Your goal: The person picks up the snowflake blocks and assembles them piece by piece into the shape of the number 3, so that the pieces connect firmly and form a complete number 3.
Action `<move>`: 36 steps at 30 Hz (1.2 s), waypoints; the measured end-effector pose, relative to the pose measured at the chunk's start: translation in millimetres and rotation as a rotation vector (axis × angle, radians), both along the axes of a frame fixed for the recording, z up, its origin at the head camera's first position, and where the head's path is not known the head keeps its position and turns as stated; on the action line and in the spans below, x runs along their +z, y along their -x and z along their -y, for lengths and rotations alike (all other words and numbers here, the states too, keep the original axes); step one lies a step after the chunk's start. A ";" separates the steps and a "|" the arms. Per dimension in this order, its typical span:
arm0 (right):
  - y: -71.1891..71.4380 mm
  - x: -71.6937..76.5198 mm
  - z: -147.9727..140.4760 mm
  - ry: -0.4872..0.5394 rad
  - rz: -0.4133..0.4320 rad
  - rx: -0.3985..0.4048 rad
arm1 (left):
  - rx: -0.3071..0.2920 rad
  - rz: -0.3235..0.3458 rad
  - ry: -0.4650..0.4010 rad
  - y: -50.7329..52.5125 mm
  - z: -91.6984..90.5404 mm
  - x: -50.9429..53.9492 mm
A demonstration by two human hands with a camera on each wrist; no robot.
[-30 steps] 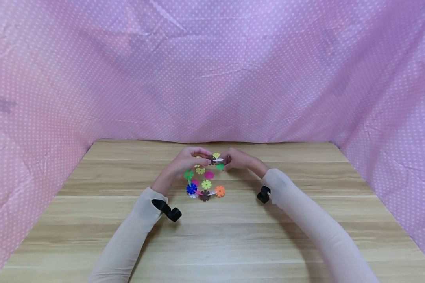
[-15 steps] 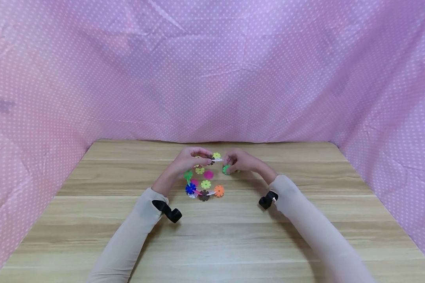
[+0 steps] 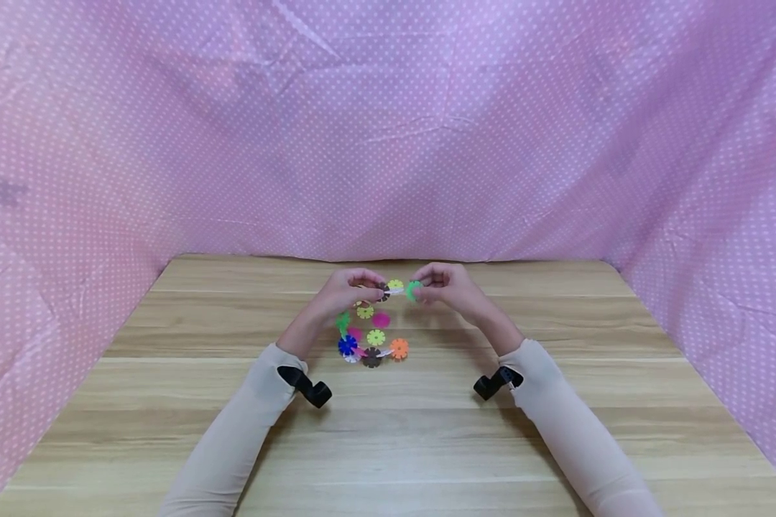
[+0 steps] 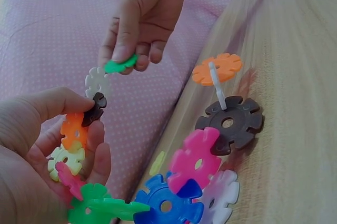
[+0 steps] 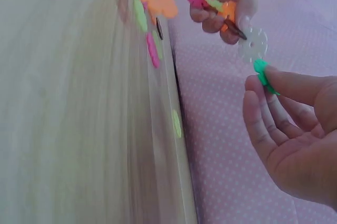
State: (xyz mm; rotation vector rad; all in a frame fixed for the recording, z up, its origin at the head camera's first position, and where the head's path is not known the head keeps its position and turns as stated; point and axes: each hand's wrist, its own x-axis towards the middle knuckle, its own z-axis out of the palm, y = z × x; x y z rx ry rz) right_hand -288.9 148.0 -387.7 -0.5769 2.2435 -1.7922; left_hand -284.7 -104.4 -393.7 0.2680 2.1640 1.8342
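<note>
- Chain of notched plastic discs (image 3: 347,345): bowed like a C, long axis running far to near over the tabletop (image 3: 388,445), both ends pointing to the person's right.
- Far end of the chain: white disc (image 4: 97,81), directed toward the right hand (image 3: 449,291). Near end: orange disc (image 3: 399,349).
- Left hand (image 3: 345,293): thumb and fingers pinch the brown disc (image 4: 95,109) next to the chain's white end.
- Right hand: grasps a green disc (image 3: 413,290) just beside that end, broad face visible in the head view, nearly edge-on in the right wrist view.
- Wrist views: reveal an inner orange disc (image 4: 75,129), masked in the head view.
- Within the chain's curve: loose pink disc (image 3: 381,320), yellow disc (image 3: 376,337).
- Beyond the chain: creased, dotted pink cloth (image 3: 388,143); tabletop wood-grained.
</note>
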 end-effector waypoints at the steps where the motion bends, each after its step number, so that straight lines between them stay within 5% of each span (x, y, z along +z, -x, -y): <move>1: -1.1 0.5 1.1 0.014 -0.002 -0.010 | 0.001 0.003 -0.004 0.1 0.1 -0.5; 19: -9.6 -0.7 11.8 0.045 -0.044 -0.075 | -0.008 0.023 0.009 -2.0 -2.6 2.6; 36: -9.4 -0.8 8.0 0.061 -0.174 -0.096 | -0.058 -0.042 -0.011 -5.7 -5.4 5.5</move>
